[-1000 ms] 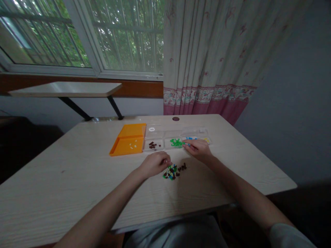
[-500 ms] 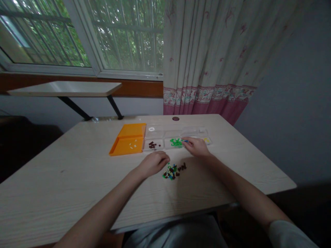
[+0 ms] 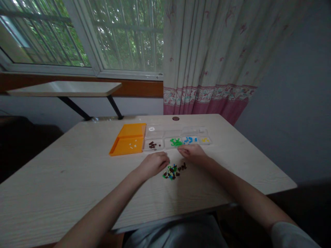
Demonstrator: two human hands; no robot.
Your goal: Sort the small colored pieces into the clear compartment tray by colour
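Observation:
My left hand point(image 3: 156, 162) rests on the table with its fingers curled closed, just left of a mixed pile of small toy bricks point(image 3: 170, 172) in brown, green, blue and pale yellow. Whatever its fingertips hold is too small to make out. Over the near edge of a clear compartment tray point(image 3: 167, 147) is my right hand point(image 3: 192, 152), its fingers loosely bent and slightly apart, with nothing visible in them. Close to its fingertips lie green bricks point(image 3: 176, 142). Other compartments hold brown bricks point(image 3: 152, 145), blue bricks point(image 3: 189, 140) and yellow bricks point(image 3: 205, 140).
An open orange case lid point(image 3: 131, 130) with a few white pieces point(image 3: 133, 144) lies left of the tray. A white ring point(image 3: 151, 129) sits in a back compartment. A raised shelf point(image 3: 67, 89) stands at the table's back left, and a curtain point(image 3: 207, 69) hangs behind.
My right hand has come back toward me from the blue compartment, and the blue piece at its fingertips is gone from them. The blue bricks now show. My left hand has barely moved.

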